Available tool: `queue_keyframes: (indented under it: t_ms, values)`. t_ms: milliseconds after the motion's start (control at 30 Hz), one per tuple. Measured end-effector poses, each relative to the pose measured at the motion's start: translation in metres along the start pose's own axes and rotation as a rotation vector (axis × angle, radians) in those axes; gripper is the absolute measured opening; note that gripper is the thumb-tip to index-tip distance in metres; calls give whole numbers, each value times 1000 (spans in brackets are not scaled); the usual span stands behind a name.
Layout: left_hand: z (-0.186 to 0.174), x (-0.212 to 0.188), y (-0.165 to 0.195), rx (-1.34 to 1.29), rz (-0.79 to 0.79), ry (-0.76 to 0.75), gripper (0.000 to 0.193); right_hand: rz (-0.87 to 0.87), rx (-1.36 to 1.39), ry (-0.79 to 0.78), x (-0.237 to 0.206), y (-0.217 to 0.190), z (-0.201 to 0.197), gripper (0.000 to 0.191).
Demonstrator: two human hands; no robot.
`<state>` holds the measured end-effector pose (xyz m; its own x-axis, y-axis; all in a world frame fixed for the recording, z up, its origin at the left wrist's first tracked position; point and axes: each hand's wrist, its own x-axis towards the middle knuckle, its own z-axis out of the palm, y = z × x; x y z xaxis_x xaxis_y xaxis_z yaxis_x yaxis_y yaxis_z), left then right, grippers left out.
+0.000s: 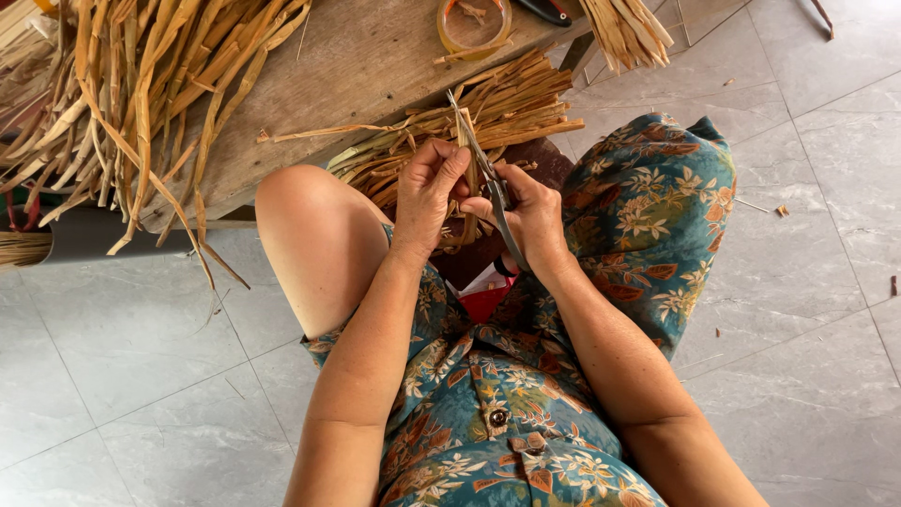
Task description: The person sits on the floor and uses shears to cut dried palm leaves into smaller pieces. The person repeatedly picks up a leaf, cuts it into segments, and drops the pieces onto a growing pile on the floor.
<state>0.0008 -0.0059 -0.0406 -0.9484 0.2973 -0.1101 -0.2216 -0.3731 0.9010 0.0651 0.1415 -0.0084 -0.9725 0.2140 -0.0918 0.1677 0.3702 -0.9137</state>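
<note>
The person sits with both hands raised over the lap, working on a narrow strip of dried reed [466, 131]. The strip is pale tan, flat and stiff, standing nearly upright between the two hands, its upper end reaching toward the edge of the wooden bench [357, 66]. The left hand [427, 192] has its fingers curled tightly, thumb and fingertips pinching the strip near its lower part. The right hand [530, 211] is closed around the handles of a pair of metal scissors [483, 169], whose thin blades point up alongside the strip; how far the blades are parted I cannot tell. Just behind the hands lies a bundle of the same reeds [488, 108], golden-brown and roughly parallel, resting partly on the bench edge. A larger, looser heap of dried leaves [131, 84] spills over the bench on the left. A roll of clear tape [474, 26] sits farther back on the bench, and small scraps dot the grey tiled floor [798, 282].
</note>
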Motion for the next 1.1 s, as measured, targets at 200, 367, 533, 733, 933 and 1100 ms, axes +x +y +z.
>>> queue_keyframes:
  t_ms: [200,367,533,733,933,1100]
  values:
    - [-2,2,-1,15,-3,-7,20,45,12,-14,-1,-4,-1,47]
    - [4,-2,2,245,-24,-46,19,112,175,-2,1,-2,-3,42]
    - [8,-7,6,140,-9,-47,16,-61,386,-18,5,8,-1,41]
    - [-2,-16,-7,151,-22,-94,23,52,486,61,21,27,-11,17]
    - [5,-37,-31,170,-517,-576,44,-227,931,329,28,43,-85,29]
    - [9,-25,-37,-378,-454,-279,45,-260,1178,370,19,42,-120,39]
